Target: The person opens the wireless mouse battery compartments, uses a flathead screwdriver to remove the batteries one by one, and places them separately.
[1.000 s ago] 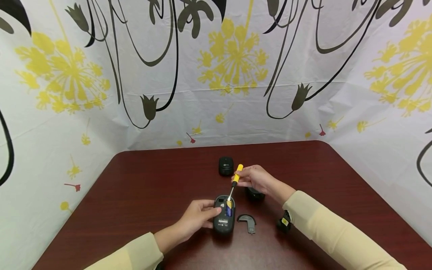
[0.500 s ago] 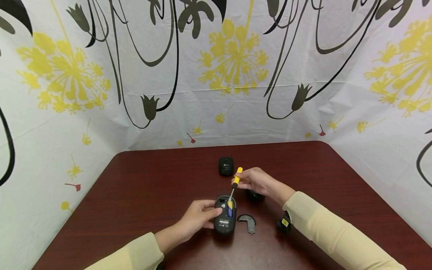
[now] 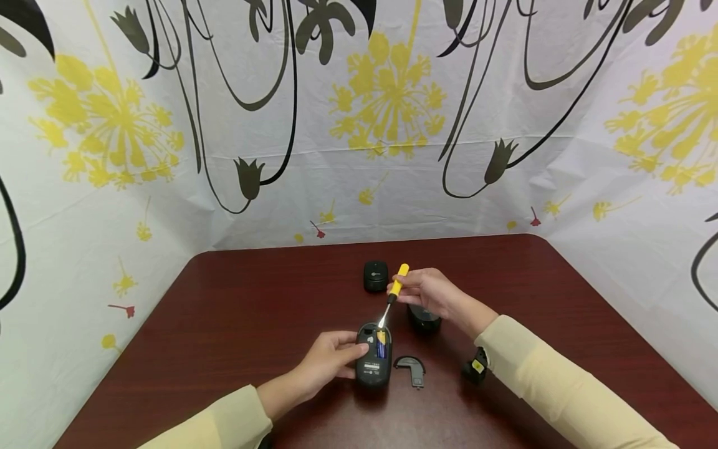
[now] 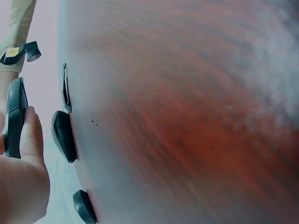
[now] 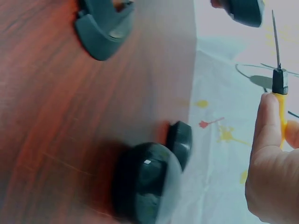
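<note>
Yellow screwdriver (image 3: 396,289) is pinched in the right hand (image 3: 429,293), tip angled down at the battery (image 3: 381,345), probably to pry it out, hard to tell. Left hand (image 3: 331,358) grips the upturned mouse (image 3: 373,354) on the table (image 3: 235,312) to steady it; its cover (image 3: 410,368) lies beside.

Our left hand (image 4: 21,182) fills the lower left corner, its thumb (image 4: 32,133) lying against the edge of the black mouse (image 4: 14,116) we hold on its side. The dark red bench (image 4: 187,116) fills most of the view, blurred. Against its edge sit a thin black cover (image 4: 66,88), a second dark mouse (image 4: 63,135) and a small round black piece (image 4: 84,206). At top left, a pale sleeve (image 4: 21,18) shows, with a black strap (image 4: 18,51) carrying a yellow tag.
</note>
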`<action>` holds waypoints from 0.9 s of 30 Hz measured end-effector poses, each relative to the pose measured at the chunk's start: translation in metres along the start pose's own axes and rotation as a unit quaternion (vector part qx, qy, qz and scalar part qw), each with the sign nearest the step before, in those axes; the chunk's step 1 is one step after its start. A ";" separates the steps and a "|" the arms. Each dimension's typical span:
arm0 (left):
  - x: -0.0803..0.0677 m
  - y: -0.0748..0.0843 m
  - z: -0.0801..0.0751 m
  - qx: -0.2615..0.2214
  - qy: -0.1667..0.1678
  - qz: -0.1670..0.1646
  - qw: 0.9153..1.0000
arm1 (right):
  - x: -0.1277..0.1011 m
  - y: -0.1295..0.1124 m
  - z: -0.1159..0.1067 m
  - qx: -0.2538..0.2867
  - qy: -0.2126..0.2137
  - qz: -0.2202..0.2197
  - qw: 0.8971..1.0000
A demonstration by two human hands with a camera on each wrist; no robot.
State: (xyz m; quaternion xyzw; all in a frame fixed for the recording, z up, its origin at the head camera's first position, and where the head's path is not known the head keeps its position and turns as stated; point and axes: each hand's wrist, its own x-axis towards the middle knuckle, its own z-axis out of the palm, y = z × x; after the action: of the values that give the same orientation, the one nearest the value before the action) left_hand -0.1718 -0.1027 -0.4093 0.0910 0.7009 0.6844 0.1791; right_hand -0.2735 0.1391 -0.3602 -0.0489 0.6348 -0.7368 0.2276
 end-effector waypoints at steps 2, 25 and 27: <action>0.000 0.001 0.000 0.000 0.000 0.000 1.000 | -0.002 -0.006 -0.002 0.006 -0.001 -0.011 1.000; 0.000 0.001 -0.004 -0.018 0.005 0.003 1.000 | -0.019 -0.050 -0.064 -0.021 0.032 -0.052 0.998; 0.000 0.001 -0.005 -0.021 0.005 0.002 1.000 | -0.019 -0.048 -0.073 -0.026 0.040 -0.046 0.998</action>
State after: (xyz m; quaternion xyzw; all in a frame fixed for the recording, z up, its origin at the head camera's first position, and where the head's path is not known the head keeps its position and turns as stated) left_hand -0.1737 -0.1069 -0.4085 0.0855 0.6866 0.7002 0.1762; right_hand -0.2965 0.2178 -0.3236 -0.0543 0.6595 -0.7311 0.1663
